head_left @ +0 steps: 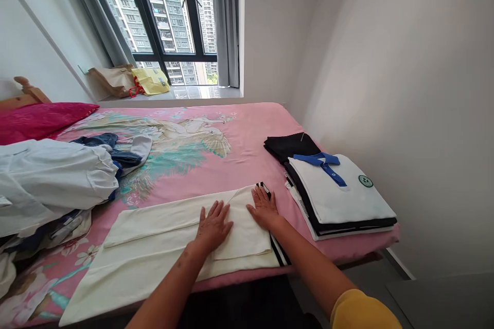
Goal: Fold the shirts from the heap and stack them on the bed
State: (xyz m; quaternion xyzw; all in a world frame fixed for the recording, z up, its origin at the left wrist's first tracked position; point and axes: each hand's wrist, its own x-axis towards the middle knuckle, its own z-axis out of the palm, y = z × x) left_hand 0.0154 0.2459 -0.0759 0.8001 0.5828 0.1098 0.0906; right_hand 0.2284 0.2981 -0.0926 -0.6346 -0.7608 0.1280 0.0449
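A long cream garment [162,234] with a black-and-white striped edge lies along the front of the bed, its right end partly folded over on itself. What kind of garment it is, I cannot tell. My left hand [213,225] rests on the folded part, fingers spread and palm down. Close to the striped edge, my right hand [264,209] also lies flat on the cloth with its fingers stretched out. Neither hand grips anything. To the right of them sits a stack of folded clothes, topped by a white polo shirt [347,200] with a blue collar and a round green badge.
Black folded clothing [289,146] lies at the stack's back left. A loose heap with a white garment [57,180] and jeans [123,157] covers the bed's left side. A red pillow [42,115] is behind it. Paper bags [116,79] stand on the windowsill.
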